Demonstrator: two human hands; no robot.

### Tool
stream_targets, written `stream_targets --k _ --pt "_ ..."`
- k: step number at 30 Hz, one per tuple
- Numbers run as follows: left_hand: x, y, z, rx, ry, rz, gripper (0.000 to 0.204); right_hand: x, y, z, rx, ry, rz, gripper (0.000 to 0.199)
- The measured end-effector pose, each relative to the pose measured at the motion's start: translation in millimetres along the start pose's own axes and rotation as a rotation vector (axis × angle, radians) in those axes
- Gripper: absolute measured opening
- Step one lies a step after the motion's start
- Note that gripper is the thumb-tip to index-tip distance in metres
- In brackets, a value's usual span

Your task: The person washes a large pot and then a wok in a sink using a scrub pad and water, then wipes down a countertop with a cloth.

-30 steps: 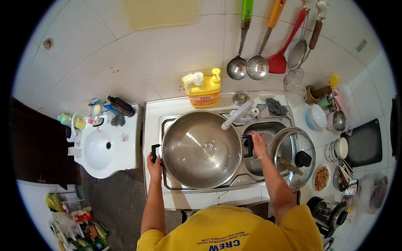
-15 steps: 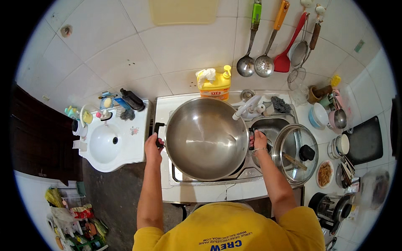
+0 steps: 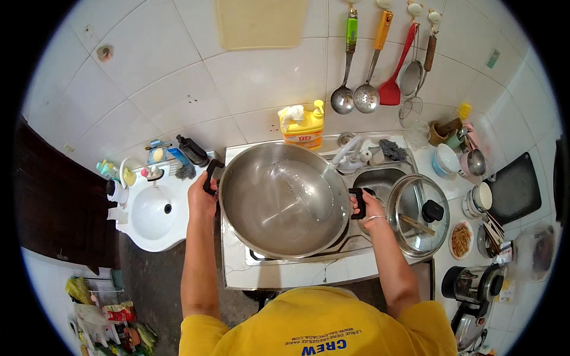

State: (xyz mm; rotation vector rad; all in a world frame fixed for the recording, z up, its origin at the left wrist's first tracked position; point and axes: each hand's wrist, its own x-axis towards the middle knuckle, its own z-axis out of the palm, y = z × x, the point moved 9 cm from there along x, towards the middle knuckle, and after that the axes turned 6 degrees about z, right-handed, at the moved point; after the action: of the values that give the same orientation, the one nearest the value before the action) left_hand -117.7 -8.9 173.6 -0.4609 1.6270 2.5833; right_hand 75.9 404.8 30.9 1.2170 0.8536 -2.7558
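Pot (image 3: 255,204) is held two-handed over the left part of the steel sink (image 3: 380,177), mouth up. Left handle (image 3: 212,177) is gripped by the left hand (image 3: 202,194), fingers wrapped around it. Right handle (image 3: 357,203) is gripped by the right hand (image 3: 371,207), also closed around it. No loose hand; both grips are loaded on the pot. Clear water (image 3: 314,199) is seen in the pot, gathered in its right half. Gap between pot bottom and sink can't be judged from this angle.

Around it: faucet (image 3: 349,152) is located just beyond the pot's upper right rim, with a grey scrubber (image 3: 392,150) to its right. Yellow jug (image 3: 304,130) is set behind the pot, against the wall, white cloth (image 3: 291,115) draped on top. Glass lid (image 3: 423,193) is laid right of the right hand, near the small basin; a wooden strip (image 3: 417,224) is seen at it. Plate of brown food (image 3: 461,239) is placed right of the lid. Ladle (image 3: 342,99), skimmer (image 3: 366,98) and red spatula (image 3: 390,92) are hung on the wall. White washbasin (image 3: 142,228) is mounted left of the counter (image 3: 237,270).
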Motion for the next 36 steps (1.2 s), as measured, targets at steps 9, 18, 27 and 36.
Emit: stream_targets --k 9,18,27,36 --pt "7 -60 -48 -0.05 0.02 -0.129 0.014 -23 -17 -12 0.014 -0.047 -0.111 0.031" --pt "14 -29 -28 -0.165 -0.022 -0.019 0.014 -10 -12 -5 -0.072 0.068 -0.198 0.036" --pt "29 22 55 0.127 -0.186 -0.033 0.018 12 82 -45 -0.194 0.213 -0.244 0.041" --pt "27 54 171 1.022 -0.512 0.455 0.038 2 197 -22 0.0 0.216 0.292 0.033"
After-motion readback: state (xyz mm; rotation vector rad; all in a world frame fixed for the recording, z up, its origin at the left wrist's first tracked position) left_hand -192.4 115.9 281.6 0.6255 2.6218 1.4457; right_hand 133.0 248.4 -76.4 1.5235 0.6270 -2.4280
